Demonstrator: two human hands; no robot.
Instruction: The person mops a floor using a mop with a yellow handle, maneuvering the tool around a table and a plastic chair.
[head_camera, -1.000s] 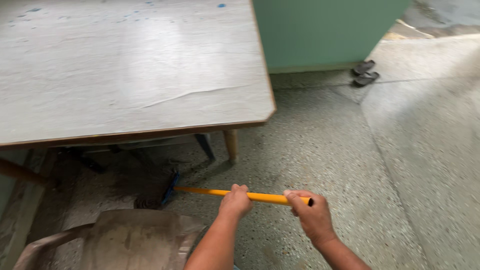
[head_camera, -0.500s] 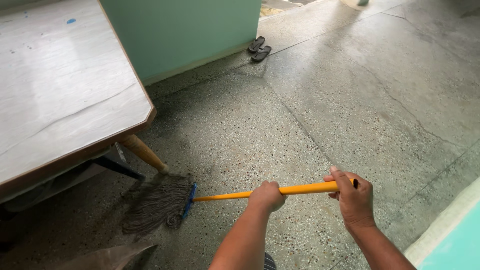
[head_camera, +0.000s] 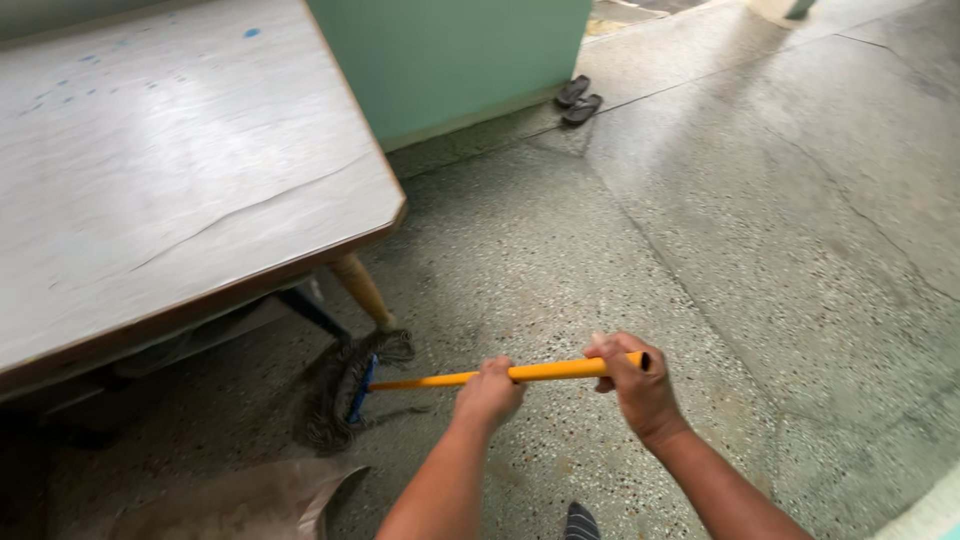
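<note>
Both my hands grip a mop by its yellow handle. My left hand holds the handle near its middle, my right hand holds its black-tipped end. The blue head with grey strands lies on the speckled floor, partly under the table's edge, close to a wooden table leg.
A large pale wooden table fills the upper left. A grey plastic chair is at the bottom left. A green wall stands behind, with a pair of dark sandals on the floor beside it. A dark foot shows at the bottom.
The mop head has been pushed left, back toward the table leg and under the table's edge. Both hands shifted left with the handle, and the view swung left.
</note>
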